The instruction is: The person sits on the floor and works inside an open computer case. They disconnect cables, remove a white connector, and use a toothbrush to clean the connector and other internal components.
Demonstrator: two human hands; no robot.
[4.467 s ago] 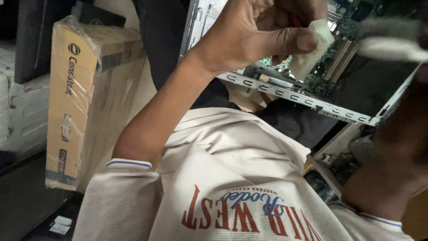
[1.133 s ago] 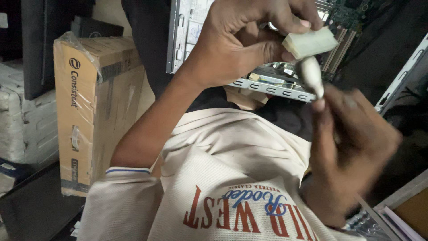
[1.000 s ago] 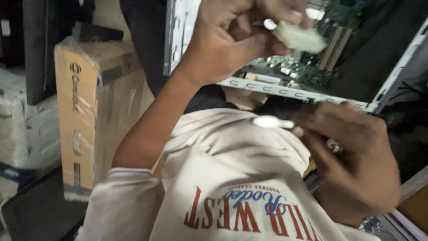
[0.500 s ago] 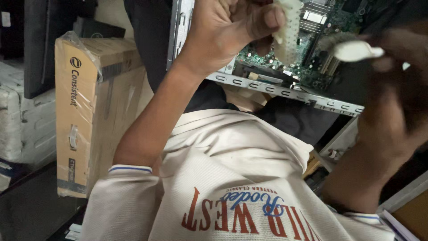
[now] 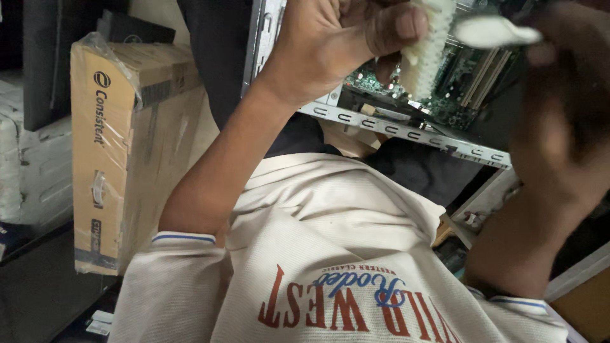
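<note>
Nearest the camera is the person's own cream shirt (image 5: pixel 330 254), ribbed, with red and blue lettering across the chest and a thin blue stripe on each sleeve hem. From the left sleeve a bare forearm rises to the left hand (image 5: pixel 343 41), which is curled tight, fingers folded in and thumb pressed across, gripping a white ridged plug (image 5: pixel 429 51) that hangs down out of the fist. The plug sits just in front of the green circuit board (image 5: pixel 457 82) and overlaps it in the view; whether it touches the board cannot be told. On the other side the right hand (image 5: pixel 565 121) is raised close to the lens, dark and blurred. A small white flat piece (image 5: pixel 492 30) shows at its fingertips, just right of the plug and apart from it; the blur hides whether the fingers pinch it or only touch it. Behind both hands stands an open computer case (image 5: pixel 406 130), its grey metal edge with a row of slots running on a slant below the board. Beside it, to the left and further back, a tall cardboard box (image 5: pixel 127 152) wrapped in clear film stands upright on a dark surface, with a block of white foam (image 5: pixel 28 171) past it at the left edge.
</note>
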